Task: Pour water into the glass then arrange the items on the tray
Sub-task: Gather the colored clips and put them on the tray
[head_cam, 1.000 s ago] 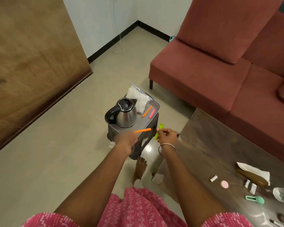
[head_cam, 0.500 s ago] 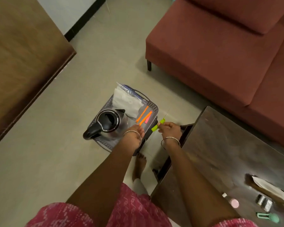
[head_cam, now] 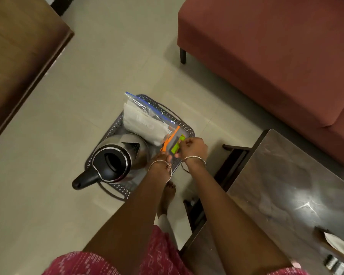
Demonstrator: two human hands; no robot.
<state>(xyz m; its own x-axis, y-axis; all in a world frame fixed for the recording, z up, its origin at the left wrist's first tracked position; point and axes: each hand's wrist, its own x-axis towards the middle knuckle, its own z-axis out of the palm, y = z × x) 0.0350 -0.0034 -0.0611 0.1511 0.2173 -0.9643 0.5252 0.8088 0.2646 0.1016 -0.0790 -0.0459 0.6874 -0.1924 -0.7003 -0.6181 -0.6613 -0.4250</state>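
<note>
Head view: a person in a pink patterned garment looks down over both bare arms at a grey perforated tray [head_cam: 188,129], which sits low over a pale tiled floor [head_cam: 48,145].
Tray: left of a dark coffee table [head_cam: 286,185] and in front of a red-brown sofa [head_cam: 266,56]; its looped handles show at the far and near ends.
Kettle [head_cam: 115,155]: steel, standing upright on the near left part of the tray, with its black handle reaching out past the rim toward the lower left.
Zip bag [head_cam: 143,121]: clear with a blue seal and white contents, lying across the far half of the tray, just beside the kettle.
Orange sticks [head_cam: 172,136]: slanted on the tray's right side, touching the bag's edge.
Right hand [head_cam: 193,147]: over the tray's right corner, fingers curled and pinching a small green piece [head_cam: 176,146] just beside the orange sticks; a bangle circles the wrist.
Left hand [head_cam: 163,156]: at the lower end of the orange sticks, largely hidden behind its own bangled wrist; whether the fingers grasp anything cannot be told.
Foot [head_cam: 167,197]: bare, on the floor between the tray and the table.
Wooden panel [head_cam: 18,46]: fills the upper left corner.
Table edge: a white napkin [head_cam: 340,247] lies at the lower right.
</note>
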